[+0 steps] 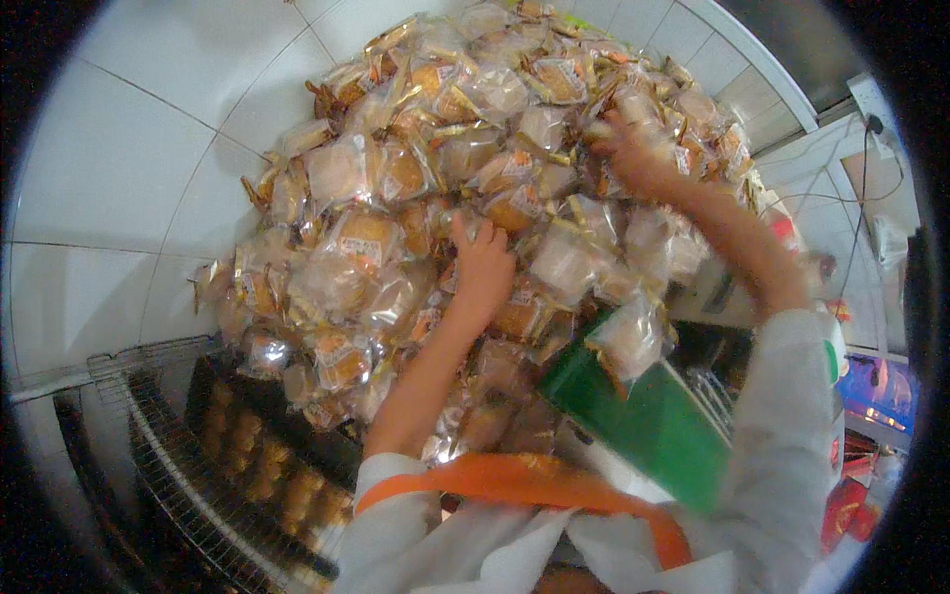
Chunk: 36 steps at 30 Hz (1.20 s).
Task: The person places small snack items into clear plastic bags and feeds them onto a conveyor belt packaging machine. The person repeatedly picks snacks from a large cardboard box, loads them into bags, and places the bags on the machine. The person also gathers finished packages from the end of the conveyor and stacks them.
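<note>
A large heap of baked goods in clear plastic wrappers with gold edges (pixel 356 245) spreads before me. My left hand (pixel 484 256) reaches into its middle, fingers spread on a wrapped pastry (pixel 512 206); whether it grips that piece is unclear. Farther off and to the right, my right hand (pixel 623 148) is blurred, over wrapped pieces near the far right part of the heap; its fingertips are hard to make out. One wrapped pastry (pixel 632 338) lies at the heap's near right edge, over a green surface (pixel 638 416).
White tiles (pixel 111 163) rise behind and left of the heap. At the lower left, a wire rack (pixel 171 460) stands beside rows of brown baked goods (pixel 256 453). A dark cable (pixel 862 200) hangs at the right, above red packages (pixel 846 512).
</note>
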{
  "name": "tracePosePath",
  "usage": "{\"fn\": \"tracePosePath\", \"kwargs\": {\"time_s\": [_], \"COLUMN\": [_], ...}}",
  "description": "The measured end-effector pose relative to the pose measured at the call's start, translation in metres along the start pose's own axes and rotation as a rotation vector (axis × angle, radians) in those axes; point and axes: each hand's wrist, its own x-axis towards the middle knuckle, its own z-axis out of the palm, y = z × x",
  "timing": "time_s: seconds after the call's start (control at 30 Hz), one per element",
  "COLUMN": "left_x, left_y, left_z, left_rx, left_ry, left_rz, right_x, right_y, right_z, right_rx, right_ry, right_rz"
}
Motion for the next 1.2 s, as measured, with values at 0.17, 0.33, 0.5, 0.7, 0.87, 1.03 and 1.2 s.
{"fn": "tracePosePath", "kwargs": {"time_s": [0.17,0.33,0.5,0.7,0.87,1.03,1.2], "left_x": [-0.021,-0.032,-0.018,0.026,0.028,-0.027,-0.130], "left_y": [0.004,0.010,0.054,0.040,0.038,0.137,0.328], "left_z": [-0.051,-0.124,-0.104,-0.012,-0.003,-0.116,-0.174], "left_rx": [0.033,0.093,-0.179,-0.122,-0.019,-0.151,-0.605], "left_ry": [-0.179,-0.547,-0.153,-0.216,0.265,0.656,0.671], "left_rz": [-0.022,-0.128,0.156,0.236,-0.034,-0.002,0.163], "right_x": [-0.082,-0.201,-0.314,-0.450,-0.564,-0.667,-0.775], "right_y": [0.050,-0.018,-0.171,-0.305,-0.376,-0.438,-0.507], "right_z": [-0.098,-0.199,-0.225,-0.216,-0.186,-0.150,-0.114], "right_rx": [-0.756,-0.428,0.303,-0.013,-0.113,-0.207,-0.290], "right_ry": [0.036,0.009,0.201,0.312,0.459,0.628,0.801], "right_rz": [0.524,0.305,0.287,0.195,0.274,0.291,0.290]}}
